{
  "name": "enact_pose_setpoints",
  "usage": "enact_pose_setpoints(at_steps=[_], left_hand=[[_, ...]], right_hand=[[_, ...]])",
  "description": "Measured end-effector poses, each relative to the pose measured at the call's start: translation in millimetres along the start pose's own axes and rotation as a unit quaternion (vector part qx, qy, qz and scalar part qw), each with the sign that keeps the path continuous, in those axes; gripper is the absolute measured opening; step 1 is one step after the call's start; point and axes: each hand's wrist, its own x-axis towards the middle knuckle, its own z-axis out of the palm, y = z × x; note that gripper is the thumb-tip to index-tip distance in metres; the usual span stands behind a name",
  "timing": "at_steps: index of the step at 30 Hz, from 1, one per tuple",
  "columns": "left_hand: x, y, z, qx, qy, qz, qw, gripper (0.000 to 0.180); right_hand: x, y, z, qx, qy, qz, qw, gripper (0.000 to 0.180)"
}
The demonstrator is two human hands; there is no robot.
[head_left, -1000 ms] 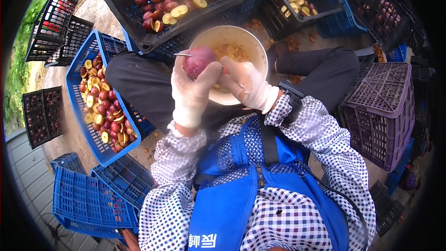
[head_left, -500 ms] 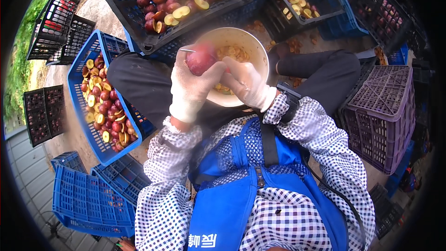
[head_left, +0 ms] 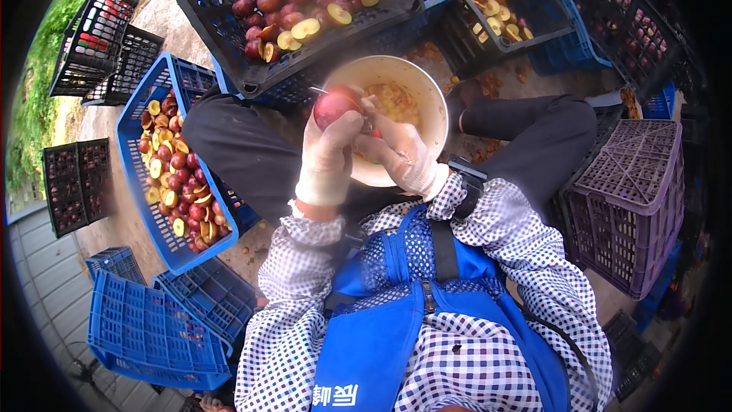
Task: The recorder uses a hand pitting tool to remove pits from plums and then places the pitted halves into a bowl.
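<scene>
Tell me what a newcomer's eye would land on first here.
First, the shiny red fruit in the gloved left hand, just above the picture's middle. Then the large black crate of whole and cut fruit at the top, and the bright blue vest below.

By the bucket point(head_left: 432, 107), the plum point(head_left: 333, 109) looks smooth and glossy, the blade point(head_left: 317, 90) metal. Left of the bucket, the blue crate point(head_left: 151, 202) is plastic

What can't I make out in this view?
In the head view:
Plum: underside, hidden by left hand.
Thin metal tip: the rest of its tool, hidden by plum and right hand.
Pot: nearer contents, behind both hands.
Large black crate: far end, cut off by upper edge.
</scene>
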Motion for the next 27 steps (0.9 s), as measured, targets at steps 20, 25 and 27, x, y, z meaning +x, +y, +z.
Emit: enact_pose_setpoints(at_steps=[20, 25, 27], left_hand=[[4.4, 64.7, -10.2, 0.093, -0.026, 0.058, 0.994, 0.072], [9.0, 30.5, 7.3, 0.231, -0.025, 0.164, 0.959, 0.059], [12.9, 11.2, 12.4, 0.415, 0.060, 0.271, 0.866, 0.054]], right_hand=[[34.4, -68.0, -46.9, 0.108, 0.096, 0.062, 0.988, 0.020], [49.7, -66.9, 0.5, 0.236, 0.149, 0.078, 0.957, 0.024], [46.9, -47.7, 3.7, 0.209, 0.169, 0.093, 0.959, 0.025]])
